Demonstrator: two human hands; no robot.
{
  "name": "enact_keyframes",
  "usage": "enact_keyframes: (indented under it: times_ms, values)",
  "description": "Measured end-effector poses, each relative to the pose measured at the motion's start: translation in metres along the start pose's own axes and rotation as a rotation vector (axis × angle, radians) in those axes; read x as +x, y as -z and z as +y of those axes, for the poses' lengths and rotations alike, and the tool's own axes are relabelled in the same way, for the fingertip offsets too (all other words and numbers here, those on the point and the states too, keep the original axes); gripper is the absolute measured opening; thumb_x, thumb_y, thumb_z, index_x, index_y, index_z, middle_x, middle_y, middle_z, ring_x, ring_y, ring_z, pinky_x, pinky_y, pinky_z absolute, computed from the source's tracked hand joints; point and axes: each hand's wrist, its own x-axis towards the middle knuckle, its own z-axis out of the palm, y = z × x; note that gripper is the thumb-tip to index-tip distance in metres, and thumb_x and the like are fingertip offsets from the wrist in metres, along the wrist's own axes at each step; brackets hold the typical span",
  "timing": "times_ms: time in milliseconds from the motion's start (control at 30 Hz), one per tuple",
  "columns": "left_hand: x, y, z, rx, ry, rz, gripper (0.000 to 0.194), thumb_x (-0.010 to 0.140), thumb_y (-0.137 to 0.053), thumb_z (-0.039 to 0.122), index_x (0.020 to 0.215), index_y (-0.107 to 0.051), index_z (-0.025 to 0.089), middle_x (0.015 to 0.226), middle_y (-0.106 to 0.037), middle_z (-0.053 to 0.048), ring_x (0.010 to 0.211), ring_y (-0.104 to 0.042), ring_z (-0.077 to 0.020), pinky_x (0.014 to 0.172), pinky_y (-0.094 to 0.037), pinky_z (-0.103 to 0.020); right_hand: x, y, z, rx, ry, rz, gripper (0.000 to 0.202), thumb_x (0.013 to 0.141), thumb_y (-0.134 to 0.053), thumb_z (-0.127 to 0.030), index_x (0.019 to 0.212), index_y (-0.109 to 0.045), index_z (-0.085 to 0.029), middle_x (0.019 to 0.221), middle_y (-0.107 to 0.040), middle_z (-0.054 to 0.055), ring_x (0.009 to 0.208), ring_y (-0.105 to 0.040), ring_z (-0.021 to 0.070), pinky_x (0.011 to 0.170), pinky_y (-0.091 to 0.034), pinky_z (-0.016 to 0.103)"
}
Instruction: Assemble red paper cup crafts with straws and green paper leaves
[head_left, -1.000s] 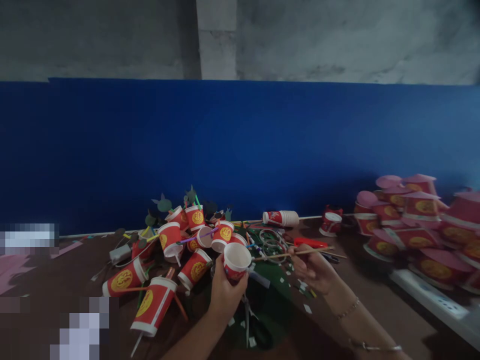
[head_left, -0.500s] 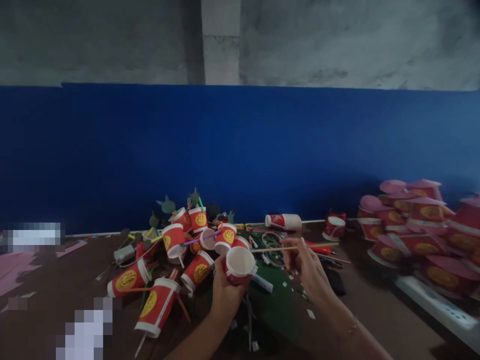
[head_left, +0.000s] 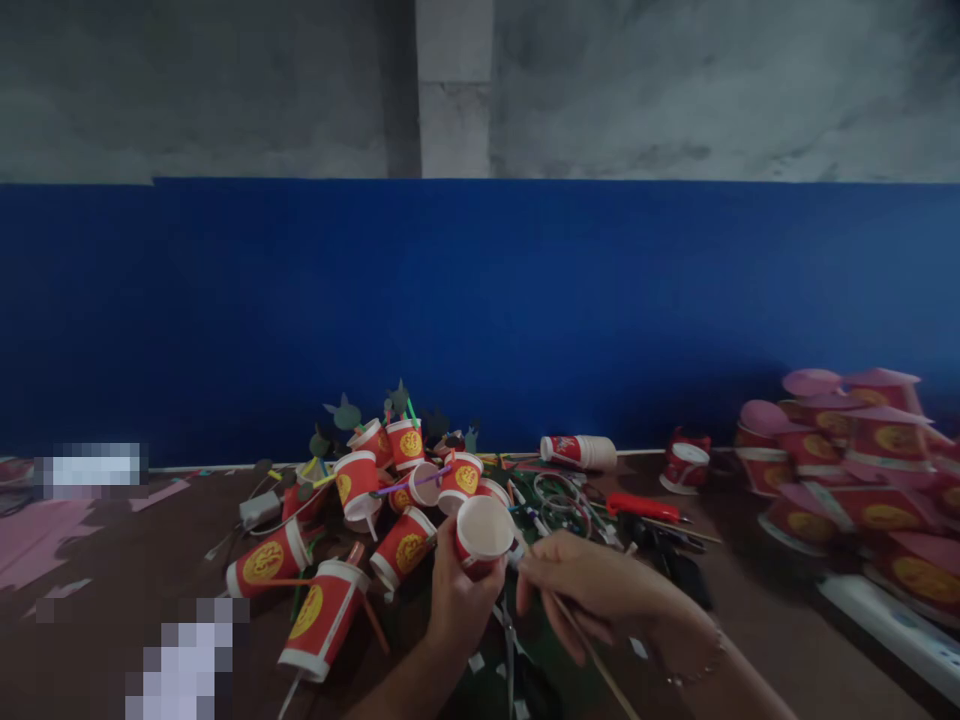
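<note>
A red paper cup (head_left: 486, 530) with a white rim is gripped in my left hand (head_left: 457, 590), its open mouth tipped toward me. My right hand (head_left: 574, 585) pinches a thin wooden stick (head_left: 596, 660) close to the cup's right side. The stick's upper tip lies near the rim; I cannot tell whether it touches. Below the cup lies a pair of scissors (head_left: 510, 640), partly hidden. Several red cups with yellow emblems, such as one cup (head_left: 326, 615) with straws through it, are heaped to the left.
A stack of nested cups (head_left: 577, 452) lies by the blue wall panel (head_left: 480, 320). Right of it are a red-handled tool (head_left: 645, 506), a tape-like roll (head_left: 686, 465), a pile of pink-topped cups (head_left: 889, 505) and a white power strip (head_left: 885, 625). Pink paper (head_left: 45, 540) is at far left.
My right hand has come down and left, turning the stick from nearly level to a steep slant. The cup stays in my left hand. The whole view has shifted slightly.
</note>
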Motion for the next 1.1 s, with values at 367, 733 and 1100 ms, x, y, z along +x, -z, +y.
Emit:
enact_keyframes:
  times_ms: [367, 733, 1100]
  values:
    - [-0.003, 0.005, 0.001, -0.071, -0.006, -0.205, 0.06, 0.068, -0.07, 0.026, 0.12, -0.043, 0.015, 0.108, -0.059, -0.011, 0.097, -0.06, -0.0258, 0.082, -0.05, -0.039, 0.021, 0.003, 0.02, -0.059, -0.074, -0.09, 0.061, 0.096, -0.028, -0.041, 0.05, -0.058, -0.013, 0.028, -0.045, -0.004, 0.017, -0.027, 0.0025, 0.024, -0.015, 0.016]
    - [-0.002, 0.003, 0.0, -0.149, 0.003, -0.239, 0.059, 0.068, -0.07, 0.028, 0.119, -0.045, 0.016, 0.109, -0.06, -0.012, 0.098, -0.06, -0.0263, 0.084, -0.049, -0.038, 0.017, 0.006, 0.014, -0.121, -0.117, -0.098, 0.06, 0.097, -0.026, -0.036, 0.048, -0.055, -0.014, 0.027, -0.042, -0.005, 0.017, -0.025, 0.0035, 0.024, -0.015, 0.018]
    - [-0.002, 0.005, 0.007, -0.138, -0.034, -0.284, 0.054, 0.071, -0.068, 0.031, 0.117, -0.044, 0.015, 0.106, -0.059, -0.011, 0.094, -0.06, -0.0252, 0.082, -0.049, -0.037, 0.015, 0.004, 0.011, -0.126, -0.109, -0.113, 0.06, 0.097, -0.025, -0.035, 0.05, -0.056, -0.013, 0.027, -0.042, -0.006, 0.018, -0.025, 0.0028, 0.027, -0.017, 0.016]
